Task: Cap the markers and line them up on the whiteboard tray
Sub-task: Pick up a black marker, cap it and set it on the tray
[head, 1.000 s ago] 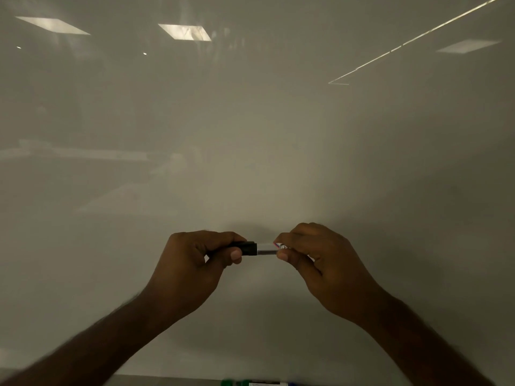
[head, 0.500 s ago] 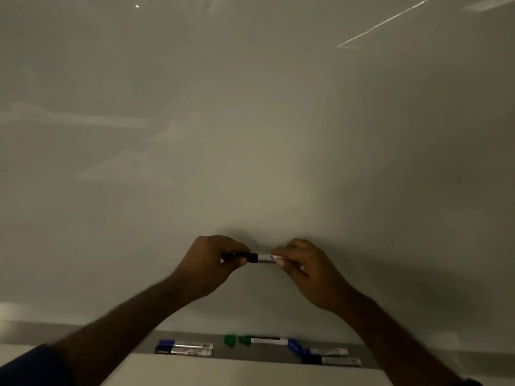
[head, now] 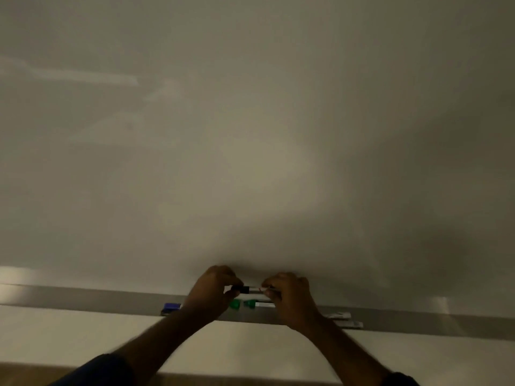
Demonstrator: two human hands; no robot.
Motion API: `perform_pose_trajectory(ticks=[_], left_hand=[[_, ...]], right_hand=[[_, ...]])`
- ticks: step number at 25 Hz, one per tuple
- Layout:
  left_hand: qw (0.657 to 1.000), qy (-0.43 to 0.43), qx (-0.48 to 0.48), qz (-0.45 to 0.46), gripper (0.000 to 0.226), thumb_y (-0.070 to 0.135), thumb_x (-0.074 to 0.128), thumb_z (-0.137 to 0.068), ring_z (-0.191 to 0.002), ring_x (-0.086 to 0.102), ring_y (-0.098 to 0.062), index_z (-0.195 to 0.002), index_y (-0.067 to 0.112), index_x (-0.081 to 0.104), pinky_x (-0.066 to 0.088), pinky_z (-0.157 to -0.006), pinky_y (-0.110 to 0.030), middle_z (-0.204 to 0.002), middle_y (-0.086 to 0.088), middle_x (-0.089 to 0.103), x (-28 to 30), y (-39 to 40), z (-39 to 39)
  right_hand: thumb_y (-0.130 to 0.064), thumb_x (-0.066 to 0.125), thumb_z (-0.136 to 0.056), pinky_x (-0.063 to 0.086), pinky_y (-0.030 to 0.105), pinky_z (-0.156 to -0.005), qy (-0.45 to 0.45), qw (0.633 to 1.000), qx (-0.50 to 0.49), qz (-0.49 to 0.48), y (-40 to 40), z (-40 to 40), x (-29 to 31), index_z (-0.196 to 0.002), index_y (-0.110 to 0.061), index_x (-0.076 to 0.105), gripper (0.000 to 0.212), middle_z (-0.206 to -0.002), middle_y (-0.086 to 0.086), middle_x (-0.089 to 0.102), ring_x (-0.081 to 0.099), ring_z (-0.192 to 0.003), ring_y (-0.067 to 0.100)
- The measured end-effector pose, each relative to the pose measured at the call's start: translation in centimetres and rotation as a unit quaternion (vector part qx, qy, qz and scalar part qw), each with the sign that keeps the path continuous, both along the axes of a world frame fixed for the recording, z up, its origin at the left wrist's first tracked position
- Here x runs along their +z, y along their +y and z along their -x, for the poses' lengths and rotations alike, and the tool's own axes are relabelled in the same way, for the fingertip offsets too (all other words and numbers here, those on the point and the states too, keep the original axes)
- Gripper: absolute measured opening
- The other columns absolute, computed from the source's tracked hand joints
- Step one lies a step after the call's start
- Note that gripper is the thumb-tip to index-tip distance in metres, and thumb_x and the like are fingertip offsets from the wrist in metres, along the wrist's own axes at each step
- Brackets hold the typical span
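Note:
I hold a black-capped marker [head: 252, 289] level between both hands, just above the grey whiteboard tray [head: 97, 298]. My left hand [head: 213, 291] pinches its black cap end; my right hand [head: 289, 295] grips the white barrel end. On the tray below lie a loose green cap [head: 235, 304] and a green marker [head: 257, 303] pointing left. A blue-capped marker [head: 171, 307] shows beside my left wrist. Two more markers [head: 345, 320] lie to the right of my right wrist, partly hidden.
The whiteboard [head: 250, 135] fills the view above the tray, dim and blank with faint reflections. Below the tray runs a pale wall strip [head: 69, 338]. The tray stretches left and right past the markers.
Both hands have dropped with the black-capped marker from mid-board down to just above the tray. The view has tilted down, so the tray and its markers now show fully.

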State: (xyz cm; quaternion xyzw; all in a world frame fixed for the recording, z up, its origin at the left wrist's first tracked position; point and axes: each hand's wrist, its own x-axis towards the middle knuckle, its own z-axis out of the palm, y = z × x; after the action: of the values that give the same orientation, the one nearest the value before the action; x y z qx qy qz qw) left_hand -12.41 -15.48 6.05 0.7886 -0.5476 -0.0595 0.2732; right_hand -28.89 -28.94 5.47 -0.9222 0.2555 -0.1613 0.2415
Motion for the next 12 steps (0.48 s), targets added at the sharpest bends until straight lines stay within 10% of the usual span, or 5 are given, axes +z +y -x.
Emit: perform_pose_trajectory(ticks=[12], left_hand=[[0.991,0.069,0.106,-0.046,0.026,0.004,0.06,-0.085,-0.093,0.052,-0.007,-0.102,0.021,0.07,0.041,-0.082,-0.019,-0.106,0.003,0.066,-6.6,2.0,-1.9]], right_hand=[[-0.026,0.051,-0.095,0.028,0.04,-0.096,0.167,0.984,-0.055,0.015,2.3,-1.7,-6.9,-0.11,-0.026,0.066,0.021,-0.115,0.0,0.064,0.048,-0.112,0.025]])
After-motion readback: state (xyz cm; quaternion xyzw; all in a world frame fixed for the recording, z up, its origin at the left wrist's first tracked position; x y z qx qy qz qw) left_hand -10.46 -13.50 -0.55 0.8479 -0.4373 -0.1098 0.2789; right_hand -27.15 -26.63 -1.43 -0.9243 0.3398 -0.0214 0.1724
